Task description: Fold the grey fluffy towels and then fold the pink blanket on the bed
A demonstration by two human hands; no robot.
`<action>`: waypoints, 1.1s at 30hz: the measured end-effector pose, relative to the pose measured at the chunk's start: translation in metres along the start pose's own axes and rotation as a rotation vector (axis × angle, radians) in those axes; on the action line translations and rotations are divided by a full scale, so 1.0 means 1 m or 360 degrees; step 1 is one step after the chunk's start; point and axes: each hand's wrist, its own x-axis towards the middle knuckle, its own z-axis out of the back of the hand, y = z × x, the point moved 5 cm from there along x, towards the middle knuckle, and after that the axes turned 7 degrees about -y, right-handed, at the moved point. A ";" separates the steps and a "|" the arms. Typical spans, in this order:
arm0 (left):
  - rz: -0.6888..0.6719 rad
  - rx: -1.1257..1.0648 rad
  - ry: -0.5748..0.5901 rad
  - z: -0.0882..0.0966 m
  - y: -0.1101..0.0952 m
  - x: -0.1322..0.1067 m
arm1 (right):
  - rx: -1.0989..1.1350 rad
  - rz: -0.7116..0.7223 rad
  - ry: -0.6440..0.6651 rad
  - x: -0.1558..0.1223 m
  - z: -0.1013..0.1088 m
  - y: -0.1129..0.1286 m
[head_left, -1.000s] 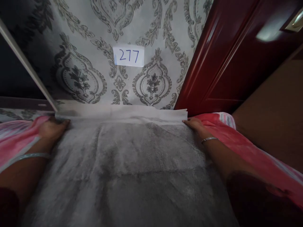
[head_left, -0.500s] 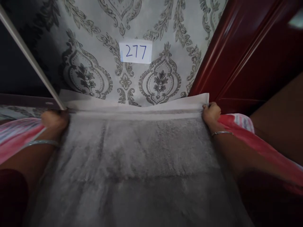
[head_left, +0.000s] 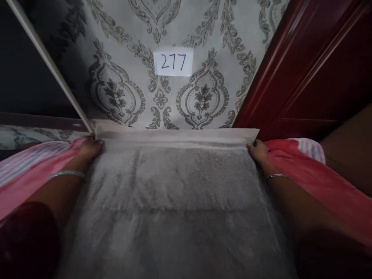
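A grey fluffy towel (head_left: 180,201) is spread out in front of me, its pale woven hem (head_left: 177,135) lying along the foot of the wall. My left hand (head_left: 90,148) grips the far left corner of the towel, fingers curled on the edge. My right hand (head_left: 257,152) holds the far right corner, fingers closed round the hem. Both wrists wear thin bangles. The towel lies on a pink striped cloth (head_left: 305,182) that shows on both sides.
A patterned grey wall (head_left: 139,89) stands close ahead, with a white label reading 277 (head_left: 173,62). A dark red wooden panel (head_left: 308,66) rises at the right. A pale rail (head_left: 49,62) slants down at the left beside a dark opening.
Both hands lifted the far hem of the towel and set it down again closer to the wall. The view shifted slightly left, so the label sits further right.
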 end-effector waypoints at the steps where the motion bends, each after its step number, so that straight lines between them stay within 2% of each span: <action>1: 0.0012 0.0057 0.0029 0.004 -0.002 -0.009 | -0.0008 0.0060 0.0008 -0.012 0.009 0.004; 3: -0.0134 0.0157 0.0031 0.012 -0.015 -0.038 | -0.0038 0.0294 0.0017 -0.050 0.028 0.014; 5: -0.0485 0.0178 0.0053 0.016 -0.035 -0.084 | -0.0057 0.0669 0.0085 -0.107 0.044 0.028; 6: -0.0701 0.0144 0.0122 0.015 -0.046 -0.113 | -0.0042 0.0884 0.0172 -0.141 0.050 0.034; 8: -0.1111 0.0051 0.0383 0.011 -0.060 -0.174 | -0.0012 0.1214 0.0378 -0.205 0.061 0.037; 9: -0.1259 0.0017 0.0504 0.010 -0.063 -0.201 | -0.0019 0.1295 0.0457 -0.230 0.067 0.033; 11: -0.1347 0.0008 0.0610 0.014 -0.060 -0.238 | -0.0083 0.1251 0.0539 -0.258 0.078 0.013; 13: -0.1225 0.0088 0.0570 0.023 -0.046 -0.252 | -0.0183 0.1011 0.0520 -0.261 0.089 -0.023; 15: -0.1061 0.0202 0.0532 0.035 -0.024 -0.255 | -0.0256 0.0761 0.0428 -0.254 0.101 -0.064; 18: -0.0777 0.0331 0.0515 0.059 0.022 -0.261 | -0.0299 0.0520 0.0269 -0.251 0.120 -0.118; 20: -0.0610 0.0388 0.0473 0.075 0.053 -0.271 | -0.0315 0.0429 0.0226 -0.258 0.132 -0.140; 22: -0.0505 0.0444 0.0411 0.089 0.079 -0.283 | -0.0332 0.0376 0.0168 -0.265 0.144 -0.149; 25: -0.0394 0.0496 0.0249 0.107 0.099 -0.296 | -0.0341 0.0282 0.0064 -0.266 0.159 -0.146; 29: -0.0193 0.0471 0.0093 0.124 0.103 -0.303 | -0.0172 0.0079 0.0124 -0.248 0.165 -0.136; 33: -0.0076 0.0397 0.0049 0.127 0.103 -0.304 | -0.0052 -0.0091 0.0265 -0.230 0.158 -0.134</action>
